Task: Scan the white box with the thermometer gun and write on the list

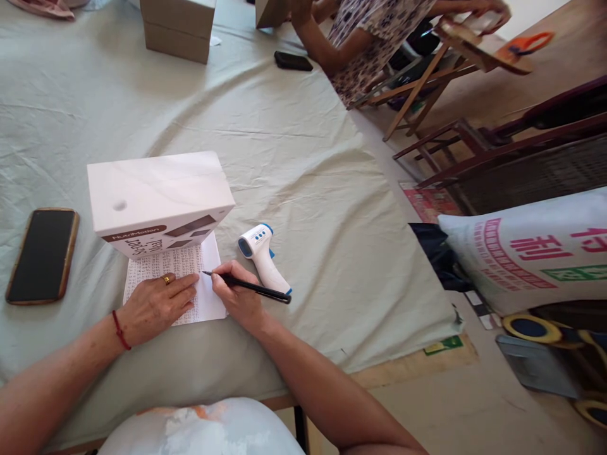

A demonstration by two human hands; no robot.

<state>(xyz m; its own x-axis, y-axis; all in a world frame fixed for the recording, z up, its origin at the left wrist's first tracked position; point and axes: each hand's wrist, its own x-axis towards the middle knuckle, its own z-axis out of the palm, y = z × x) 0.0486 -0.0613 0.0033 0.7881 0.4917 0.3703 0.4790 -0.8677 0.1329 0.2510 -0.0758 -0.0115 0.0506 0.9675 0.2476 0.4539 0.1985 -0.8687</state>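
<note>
A white sheet of paper (211,306) covered in rows of small writing lies in front of me, its far edge at the foot of a white box (161,189). Spread flat on the sheet is my left hand (159,298), with a gold ring and a red wrist cord. My right hand (239,300) grips a black pen (260,289), its tip over the blank right part of the paper. Just right of that hand rests a white and blue infrared thermometer (265,256), apart from the fingers.
A phone in a wooden-edged case (42,256) lies at the left. Farther back are a brown carton (177,28) and a black phone (293,60), near another person's arm (322,47). Wrinkled pale cloth covers the table (332,253); a printed sack (531,253) leans beyond its right edge.
</note>
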